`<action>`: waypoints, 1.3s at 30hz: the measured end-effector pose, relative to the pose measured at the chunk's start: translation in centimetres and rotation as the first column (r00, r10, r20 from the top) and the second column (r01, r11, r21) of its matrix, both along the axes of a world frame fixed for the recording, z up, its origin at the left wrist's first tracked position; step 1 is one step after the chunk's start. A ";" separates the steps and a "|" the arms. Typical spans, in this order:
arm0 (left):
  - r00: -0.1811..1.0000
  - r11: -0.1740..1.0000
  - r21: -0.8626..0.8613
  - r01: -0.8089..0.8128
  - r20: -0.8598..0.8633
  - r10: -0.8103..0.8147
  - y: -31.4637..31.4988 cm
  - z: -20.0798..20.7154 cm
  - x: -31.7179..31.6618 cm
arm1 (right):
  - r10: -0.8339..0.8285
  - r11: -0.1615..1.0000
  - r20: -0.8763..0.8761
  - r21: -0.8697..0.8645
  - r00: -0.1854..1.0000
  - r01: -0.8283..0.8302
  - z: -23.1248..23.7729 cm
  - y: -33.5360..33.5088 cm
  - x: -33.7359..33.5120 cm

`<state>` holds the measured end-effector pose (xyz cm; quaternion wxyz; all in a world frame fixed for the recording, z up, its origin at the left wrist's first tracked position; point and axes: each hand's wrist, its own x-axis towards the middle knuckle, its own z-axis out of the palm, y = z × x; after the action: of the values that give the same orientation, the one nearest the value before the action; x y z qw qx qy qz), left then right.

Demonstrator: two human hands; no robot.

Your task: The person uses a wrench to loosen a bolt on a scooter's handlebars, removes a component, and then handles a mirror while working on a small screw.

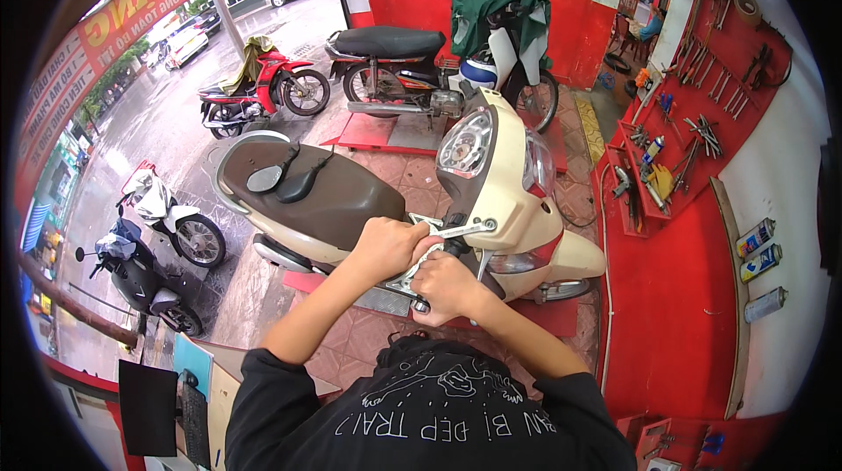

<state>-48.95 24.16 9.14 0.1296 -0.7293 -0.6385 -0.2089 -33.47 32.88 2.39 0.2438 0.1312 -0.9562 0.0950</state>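
Note:
A cream scooter with a brown seat stands before me, its front to the right. Both my hands are closed at the near end of its handlebar. My left hand is a fist beside the silver brake lever; what its fingers hold is hidden. Wrapped around the black handlebar grip is my right hand, just nearer to me. A crumpled whitish piece, perhaps cloth, shows between the hands. Two removed rear-view mirrors lie on the seat.
Behind stands a motorbike on a red platform, beside another under a green cover. Red and white motorbikes stand to the left. A red tool board and spray cans line the right wall. A monitor stands lower left.

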 end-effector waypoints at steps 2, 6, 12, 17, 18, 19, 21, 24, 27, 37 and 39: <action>0.978 0.964 0.204 -0.172 0.150 0.142 0.1 0.1 1.4 | -0.009 1.000 0.011 0.000 1.000 0.009 0.3 0.0 0.0; 0.704 0.710 0.416 -0.569 0.692 0.160 2.0 -2.5 4.0 | -0.034 0.999 0.088 0.005 0.996 0.034 0.5 -0.3 0.1; 0.179 0.623 0.278 -0.731 0.960 -0.217 3.4 -2.0 4.7 | -0.041 0.999 0.060 -0.005 0.997 0.041 0.7 -0.5 0.2; -0.109 0.544 0.258 -0.799 0.826 -0.552 3.8 -1.0 4.9 | -0.045 0.999 0.064 -0.016 0.997 0.046 0.4 -0.6 0.3; -0.113 0.537 0.283 -0.795 0.800 -0.590 3.8 -1.1 4.8 | -0.041 0.999 0.049 -0.020 0.998 0.042 0.5 -0.6 0.2; -0.112 0.536 0.283 -0.795 0.800 -0.589 3.8 -1.1 4.8 | -0.040 0.999 0.048 -0.021 0.998 0.041 0.4 -0.5 0.2; -0.067 0.528 0.311 -0.791 0.813 -0.579 4.0 -1.2 5.0 | -0.032 0.998 0.030 -0.044 0.999 0.033 0.0 -0.4 0.3; -0.032 0.536 0.349 -0.769 0.816 -0.577 4.3 -1.2 4.7 | -0.027 0.999 0.024 -0.044 0.999 0.028 -0.1 -0.4 0.2; -0.052 0.541 0.343 -0.768 0.808 -0.586 4.4 -0.9 4.5 | -0.024 0.998 0.018 -0.061 1.000 0.025 0.1 -0.4 0.1; 0.772 0.865 0.260 -0.430 0.603 0.202 0.8 -0.7 4.0 | -0.015 0.998 0.114 -0.057 0.993 0.021 0.3 -0.1 0.4; 0.867 0.960 -0.065 -0.272 0.416 0.274 -0.9 -0.1 3.2 | -0.010 0.997 -0.042 -0.079 0.999 0.006 0.3 -0.3 0.4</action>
<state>-45.72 23.23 9.09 0.0156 -0.5698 -0.7482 -0.3394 -33.12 32.59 2.74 0.2694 0.1197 -0.9468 0.1290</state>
